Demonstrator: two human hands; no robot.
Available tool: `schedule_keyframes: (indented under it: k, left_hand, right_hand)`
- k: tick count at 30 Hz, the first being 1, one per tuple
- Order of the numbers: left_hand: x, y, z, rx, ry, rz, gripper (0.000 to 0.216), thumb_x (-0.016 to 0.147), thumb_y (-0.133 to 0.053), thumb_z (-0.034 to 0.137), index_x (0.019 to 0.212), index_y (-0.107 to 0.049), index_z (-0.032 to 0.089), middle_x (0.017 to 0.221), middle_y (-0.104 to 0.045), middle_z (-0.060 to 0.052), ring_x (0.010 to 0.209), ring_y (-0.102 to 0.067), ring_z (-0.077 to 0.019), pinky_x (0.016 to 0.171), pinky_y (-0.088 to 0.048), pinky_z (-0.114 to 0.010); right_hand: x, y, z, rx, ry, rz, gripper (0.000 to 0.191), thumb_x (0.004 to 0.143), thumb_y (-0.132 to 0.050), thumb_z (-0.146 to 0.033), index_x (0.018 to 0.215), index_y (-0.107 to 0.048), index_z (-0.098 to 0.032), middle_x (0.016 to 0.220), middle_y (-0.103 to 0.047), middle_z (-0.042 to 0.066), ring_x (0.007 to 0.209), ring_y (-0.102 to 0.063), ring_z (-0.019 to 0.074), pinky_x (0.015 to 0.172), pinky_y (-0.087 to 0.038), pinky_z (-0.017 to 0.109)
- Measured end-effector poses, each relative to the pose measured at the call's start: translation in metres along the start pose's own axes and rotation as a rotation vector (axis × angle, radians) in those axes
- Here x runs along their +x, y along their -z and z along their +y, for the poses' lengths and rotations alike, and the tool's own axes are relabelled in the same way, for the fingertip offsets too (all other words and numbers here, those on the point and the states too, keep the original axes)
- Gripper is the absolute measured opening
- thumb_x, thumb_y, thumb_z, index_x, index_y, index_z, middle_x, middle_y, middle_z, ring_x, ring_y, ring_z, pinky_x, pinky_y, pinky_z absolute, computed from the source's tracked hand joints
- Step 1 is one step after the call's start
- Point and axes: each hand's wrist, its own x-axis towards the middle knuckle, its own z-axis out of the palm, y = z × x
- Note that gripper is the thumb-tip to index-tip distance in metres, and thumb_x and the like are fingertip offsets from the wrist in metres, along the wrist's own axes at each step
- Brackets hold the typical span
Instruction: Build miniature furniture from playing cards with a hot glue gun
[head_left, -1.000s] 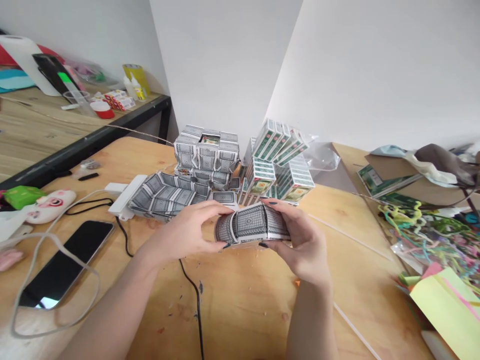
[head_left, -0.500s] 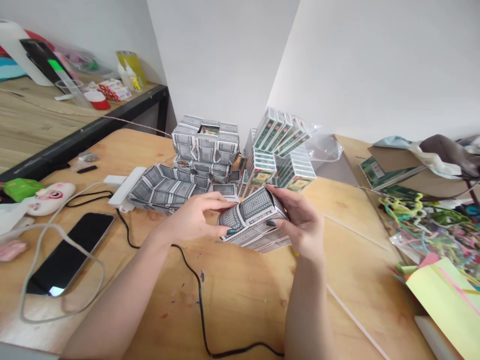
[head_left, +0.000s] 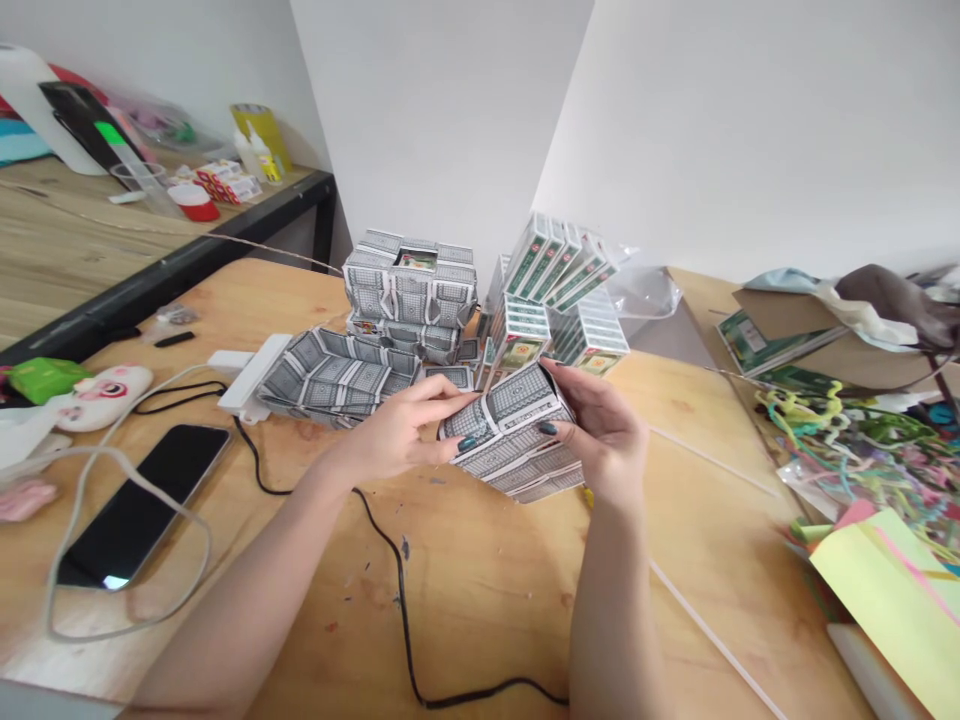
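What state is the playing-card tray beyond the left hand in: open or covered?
Open: the playing-card tray has no lid; its patterned floor and walls show.

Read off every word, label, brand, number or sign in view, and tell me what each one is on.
No text reads clearly.
Green-and-white boxes: printed, too small to read.
Red-and-white boxes: printed, too blurred to read.
Bottle with yellow label: too small to read.
Green item with pale label: too blurred to read.
Held card piece: patterned faces, no readable words.
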Motion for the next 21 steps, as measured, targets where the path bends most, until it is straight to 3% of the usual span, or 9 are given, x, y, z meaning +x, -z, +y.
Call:
schedule_keyframes:
  k: [6, 10, 13, 17, 21]
  left_hand:
    - [-0.002, 0.004, 0.004, 0.045, -0.004, -0.025, 0.044, 0.084, -0.050, 0.031, 0.128, -0.051, 0.023, 0.112, -0.055, -0.006, 0.101, -0.053, -0.0185, 0.088, -0.044, -0.029]
    - [-0.011, 0.009, 0.007, 0.143, 0.063, 0.026, 0.050, 0.075, -0.058, 0.030, 0.125, -0.055, 0.024, 0.122, -0.057, -0.004, 0.105, -0.055, -0.0206, 0.096, -0.041, -0.032]
    - [-0.014, 0.014, 0.012, 0.184, 0.112, 0.020, 0.058, 0.068, -0.062, 0.026, 0.125, -0.054, 0.027, 0.118, -0.062, -0.001, 0.102, -0.058, -0.0209, 0.096, -0.041, -0.032]
    - [-0.013, 0.018, 0.016, 0.134, 0.132, -0.040, 0.064, 0.062, -0.064, 0.020, 0.124, -0.055, 0.026, 0.106, -0.065, 0.000, 0.091, -0.061, -0.0185, 0.088, -0.046, -0.030]
    - [-0.009, 0.016, 0.017, 0.000, 0.149, -0.085, 0.052, 0.063, -0.062, 0.017, 0.115, -0.062, 0.023, 0.095, -0.066, 0.000, 0.078, -0.061, -0.0142, 0.073, -0.050, -0.024]
  right_hand:
    - [0.000, -0.001, 0.000, -0.005, -0.004, -0.008, 0.039, 0.069, -0.071, -0.019, 0.108, -0.063, -0.025, 0.119, -0.062, 0.005, 0.116, -0.053, 0.0272, 0.103, -0.040, 0.048]
    - [-0.002, -0.007, -0.001, -0.018, 0.005, -0.061, 0.037, 0.071, -0.070, -0.020, 0.107, -0.063, -0.025, 0.119, -0.062, 0.005, 0.118, -0.051, 0.0268, 0.104, -0.039, 0.048]
    - [-0.003, -0.012, -0.003, -0.039, 0.014, -0.112, 0.036, 0.072, -0.068, -0.018, 0.106, -0.063, -0.026, 0.120, -0.061, 0.004, 0.118, -0.052, 0.0262, 0.102, -0.041, 0.047]
    - [-0.005, -0.016, -0.004, -0.099, 0.043, -0.192, 0.036, 0.072, -0.066, -0.015, 0.107, -0.063, -0.026, 0.118, -0.062, 0.004, 0.117, -0.052, 0.0256, 0.101, -0.041, 0.046]
    - [-0.003, -0.019, -0.006, -0.228, 0.057, -0.216, 0.033, 0.075, -0.064, -0.017, 0.106, -0.064, -0.026, 0.117, -0.063, 0.004, 0.115, -0.053, 0.0244, 0.101, -0.041, 0.044]
